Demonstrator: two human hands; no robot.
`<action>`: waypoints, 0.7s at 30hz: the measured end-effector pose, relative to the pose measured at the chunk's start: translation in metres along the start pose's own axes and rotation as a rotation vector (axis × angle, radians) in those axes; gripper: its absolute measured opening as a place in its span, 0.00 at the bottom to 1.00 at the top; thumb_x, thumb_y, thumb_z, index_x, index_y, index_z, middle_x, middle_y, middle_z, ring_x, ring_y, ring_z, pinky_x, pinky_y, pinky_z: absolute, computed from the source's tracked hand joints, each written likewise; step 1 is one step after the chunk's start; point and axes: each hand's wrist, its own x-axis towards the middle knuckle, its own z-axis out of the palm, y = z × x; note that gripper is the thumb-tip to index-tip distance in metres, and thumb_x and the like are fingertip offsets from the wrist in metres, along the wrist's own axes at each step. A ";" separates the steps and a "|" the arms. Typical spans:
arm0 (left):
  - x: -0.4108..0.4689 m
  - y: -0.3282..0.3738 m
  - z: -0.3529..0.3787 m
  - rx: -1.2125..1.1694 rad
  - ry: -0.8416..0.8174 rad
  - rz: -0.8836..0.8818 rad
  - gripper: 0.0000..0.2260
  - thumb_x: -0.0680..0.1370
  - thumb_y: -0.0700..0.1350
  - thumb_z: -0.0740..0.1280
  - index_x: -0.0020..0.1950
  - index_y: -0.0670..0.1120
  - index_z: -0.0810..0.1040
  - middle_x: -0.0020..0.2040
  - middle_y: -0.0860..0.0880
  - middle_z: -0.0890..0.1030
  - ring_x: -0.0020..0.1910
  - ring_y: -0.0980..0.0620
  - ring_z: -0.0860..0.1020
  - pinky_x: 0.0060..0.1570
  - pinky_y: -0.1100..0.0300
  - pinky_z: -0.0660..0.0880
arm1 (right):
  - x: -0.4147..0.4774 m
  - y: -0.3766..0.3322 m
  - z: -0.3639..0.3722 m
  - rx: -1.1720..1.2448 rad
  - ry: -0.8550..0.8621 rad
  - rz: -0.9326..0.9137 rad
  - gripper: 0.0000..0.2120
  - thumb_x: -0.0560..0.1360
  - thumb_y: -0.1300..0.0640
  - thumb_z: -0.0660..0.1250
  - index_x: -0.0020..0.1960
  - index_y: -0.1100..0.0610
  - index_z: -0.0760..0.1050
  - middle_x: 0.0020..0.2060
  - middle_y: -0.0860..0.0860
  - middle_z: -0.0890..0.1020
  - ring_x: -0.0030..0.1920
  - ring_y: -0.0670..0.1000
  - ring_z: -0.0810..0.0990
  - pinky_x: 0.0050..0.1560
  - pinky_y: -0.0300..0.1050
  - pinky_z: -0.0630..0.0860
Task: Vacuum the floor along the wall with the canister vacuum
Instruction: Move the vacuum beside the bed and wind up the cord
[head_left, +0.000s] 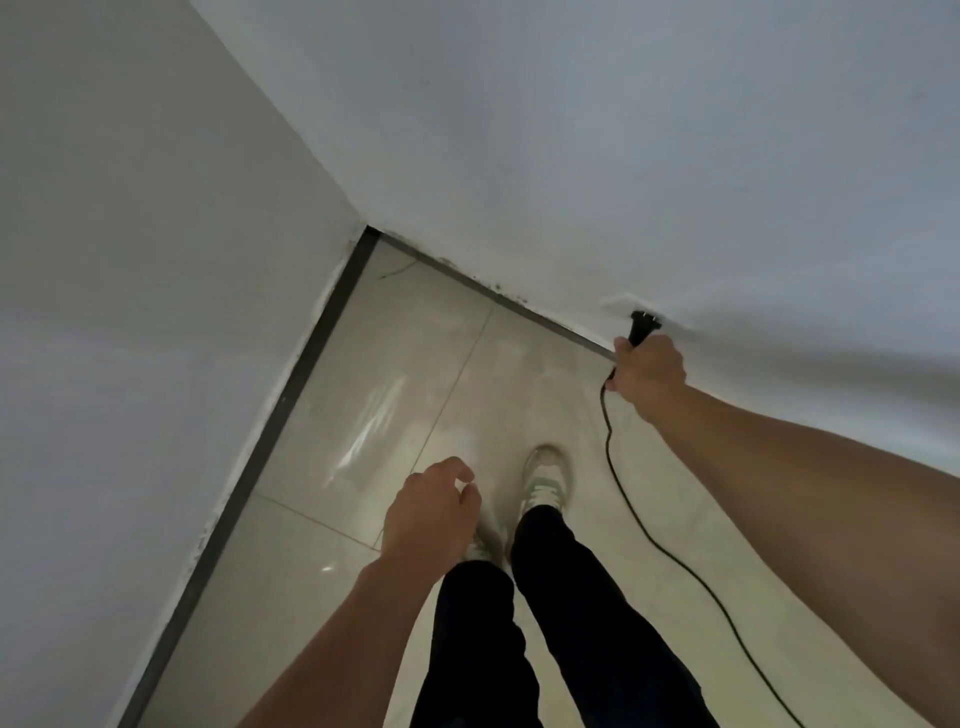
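My right hand (649, 376) grips a black power plug (641, 325) low against the white wall on the right, close to a white wall socket (621, 302). The black cord (639, 519) runs from that hand down across the tiled floor to the lower right edge. My left hand (434, 512) hangs over the floor with its fingers loosely curled and holds nothing. The canister vacuum itself is out of view.
Two white walls meet in a corner (370, 231), with a dark skirting strip (291, 395) along their base. Glossy beige floor tiles (363, 415) fill the middle. My legs in dark trousers and light sneakers (545, 478) stand on the tiles.
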 end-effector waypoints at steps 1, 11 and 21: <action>0.002 0.002 0.000 0.005 -0.008 -0.007 0.10 0.79 0.48 0.61 0.58 0.51 0.77 0.47 0.48 0.81 0.46 0.50 0.79 0.51 0.51 0.77 | 0.000 0.002 0.001 0.021 -0.006 -0.001 0.13 0.80 0.47 0.62 0.52 0.58 0.71 0.49 0.61 0.84 0.49 0.59 0.83 0.49 0.50 0.78; -0.006 0.011 -0.030 0.060 0.036 0.032 0.11 0.79 0.47 0.60 0.59 0.51 0.76 0.49 0.47 0.81 0.50 0.48 0.78 0.53 0.51 0.75 | -0.063 0.033 0.002 0.089 -0.139 -0.034 0.18 0.80 0.46 0.62 0.50 0.61 0.79 0.42 0.57 0.86 0.43 0.58 0.85 0.50 0.56 0.81; -0.081 0.014 -0.076 0.137 0.104 0.185 0.10 0.79 0.47 0.61 0.57 0.50 0.77 0.45 0.47 0.81 0.45 0.47 0.79 0.48 0.53 0.77 | -0.180 0.059 -0.080 0.052 -0.302 -0.281 0.13 0.83 0.56 0.56 0.45 0.58 0.76 0.31 0.50 0.73 0.34 0.52 0.72 0.39 0.47 0.70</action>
